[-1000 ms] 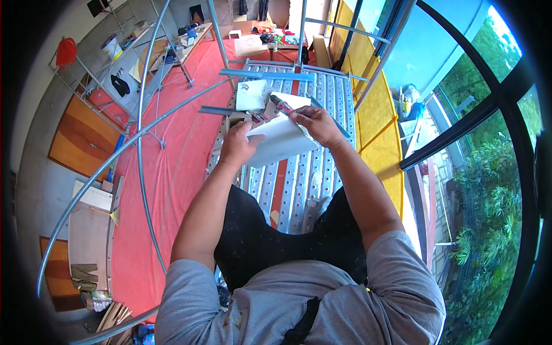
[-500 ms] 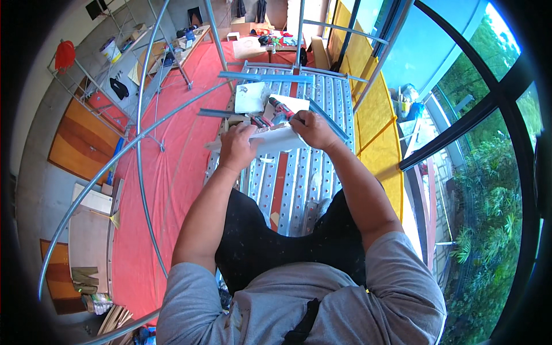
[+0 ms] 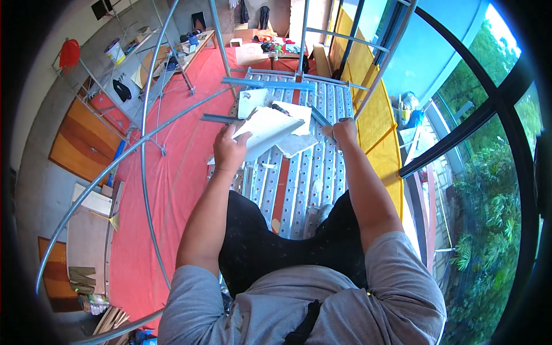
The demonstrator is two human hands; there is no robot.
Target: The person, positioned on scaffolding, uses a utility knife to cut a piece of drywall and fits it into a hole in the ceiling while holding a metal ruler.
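My left hand (image 3: 229,150) grips the lower left edge of a white board (image 3: 269,130), thumb on top, tilted above the metal platform (image 3: 307,190). To the right, my right hand (image 3: 345,133) is closed near the platform's right side, beside the end of a metal channel (image 3: 319,115); what it holds, if anything, is too small to make out. A smaller broken white board piece (image 3: 298,146) lies under the held board's right edge. Beyond are another white board piece (image 3: 253,100) and a power drill (image 3: 280,108), mostly hidden by the held board.
Metal channels (image 3: 267,84) lie across the platform's far part. Scaffold tubes (image 3: 144,109) cross on the left, above red floor sheeting (image 3: 152,230). Yellow sheeting (image 3: 382,135) and large windows (image 3: 489,172) stand on the right. A cluttered bench (image 3: 192,49) is at the back.
My right hand has left the white board and moved right and slightly down. My left hand has tilted the board up, covering most of the drill. A smaller board piece now shows beneath it.
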